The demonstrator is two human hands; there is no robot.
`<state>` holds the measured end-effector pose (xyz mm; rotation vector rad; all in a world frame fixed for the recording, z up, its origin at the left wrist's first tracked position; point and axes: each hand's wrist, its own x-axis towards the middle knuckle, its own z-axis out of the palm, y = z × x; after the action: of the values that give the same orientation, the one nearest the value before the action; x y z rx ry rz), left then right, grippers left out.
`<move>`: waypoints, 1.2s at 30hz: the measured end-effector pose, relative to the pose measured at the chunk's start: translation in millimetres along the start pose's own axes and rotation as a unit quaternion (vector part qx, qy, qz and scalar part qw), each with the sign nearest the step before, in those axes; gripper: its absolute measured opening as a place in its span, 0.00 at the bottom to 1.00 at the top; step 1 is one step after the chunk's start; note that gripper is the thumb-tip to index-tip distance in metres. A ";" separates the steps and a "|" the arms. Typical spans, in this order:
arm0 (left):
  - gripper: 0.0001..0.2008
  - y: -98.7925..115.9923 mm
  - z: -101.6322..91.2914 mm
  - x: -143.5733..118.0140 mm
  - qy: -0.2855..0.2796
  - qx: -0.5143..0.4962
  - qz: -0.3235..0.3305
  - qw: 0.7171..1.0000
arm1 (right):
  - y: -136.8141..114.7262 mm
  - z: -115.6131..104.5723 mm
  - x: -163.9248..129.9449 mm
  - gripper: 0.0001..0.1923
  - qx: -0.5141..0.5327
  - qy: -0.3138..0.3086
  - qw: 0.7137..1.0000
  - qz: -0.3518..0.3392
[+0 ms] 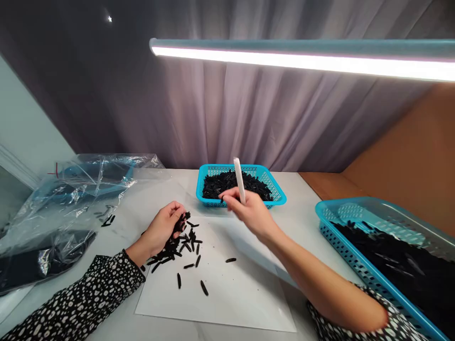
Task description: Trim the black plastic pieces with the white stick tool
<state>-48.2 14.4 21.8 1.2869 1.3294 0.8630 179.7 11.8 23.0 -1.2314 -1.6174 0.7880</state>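
Small black, elongated dried pieces lie in a pile [170, 251] on a white sheet [241, 303]. My left hand [161, 229] is curled at the pile, with some of these pieces in its fingers. Held in my right hand [254, 213] is a slim white stick-like tool [239, 180], pointing up; its lower end is hidden by the hand. A dark bit shows at the right fingertips, just in front of a blue basket [280, 201] filled with the same black pieces. A few single pieces, such as one piece [231, 260], lie apart on the sheet.
A larger blue basket [322, 210] with many black pieces stands at the right. Clear plastic bags [88, 184] and a dark packed bag [46, 258] lie at the left. Behind the table hangs a grey curtain [227, 109], with a lit tube lamp [302, 59] overhead.
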 end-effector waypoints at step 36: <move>0.22 2.3 56.6 -27.5 -0.117 -0.314 -0.095 0.938 | 13.8 39.3 -46.2 0.06 0.222 -0.001 0.975 0.010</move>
<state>3.6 -21.1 18.4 0.7178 0.8659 0.8712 151.4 -26.7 -16.9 -0.9247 -1.3348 1.0935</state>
